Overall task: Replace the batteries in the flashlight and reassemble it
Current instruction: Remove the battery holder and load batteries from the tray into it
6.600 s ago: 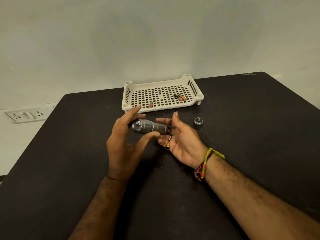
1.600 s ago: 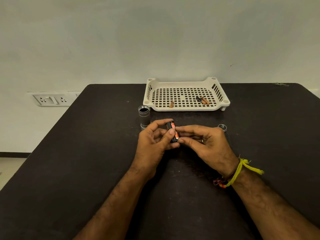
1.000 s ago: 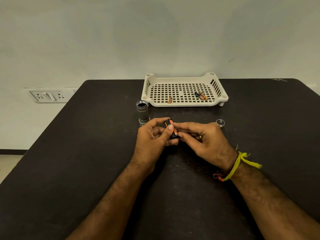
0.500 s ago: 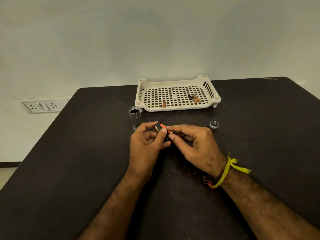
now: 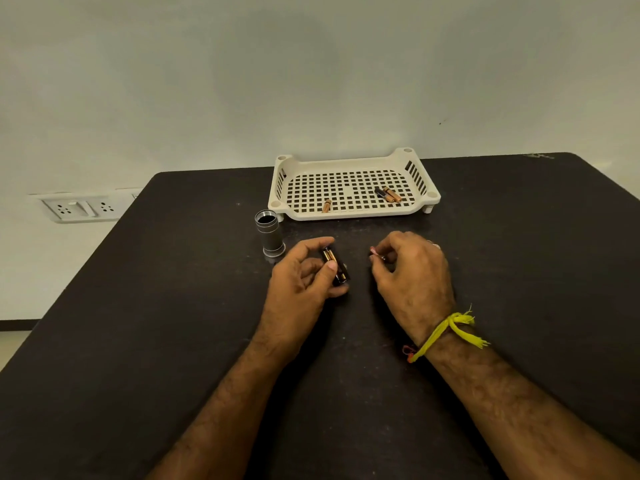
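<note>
Pale, bare wall fills the upper half of your view, and below it a black table (image 5: 156,323) spreads toward you; at the far left a white socket panel (image 5: 78,209) sits on the wall beside the table's edge; moving right, the flashlight body (image 5: 269,237) stands upright on the table, a grey metal tube with its open end up, dark inside, a bright ring at the rim and a wider collar at the base; it stands just beside the near left corner of the cream plastic tray (image 5: 353,216), whose floor is a grid of square holes; one copper-coloured battery (image 5: 326,205) lies near the tray's front edge, and a pair of batteries (image 5: 388,194) lies side by side toward its right end, one dark-tipped, one copper; nearer you, your left hand (image 5: 301,278) curls round the battery holder (image 5: 335,266), a short dark cylinder with copper-toned cells showing along its side, thumb across it and fingers behind, tilted; apart from it, your right hand (image 5: 412,271) has its fingers curled, pinching something small at the fingertips, too little of it showing to name; a ring shows on one finger, and a yellow thread (image 5: 446,329) is tied round that wrist.
</note>
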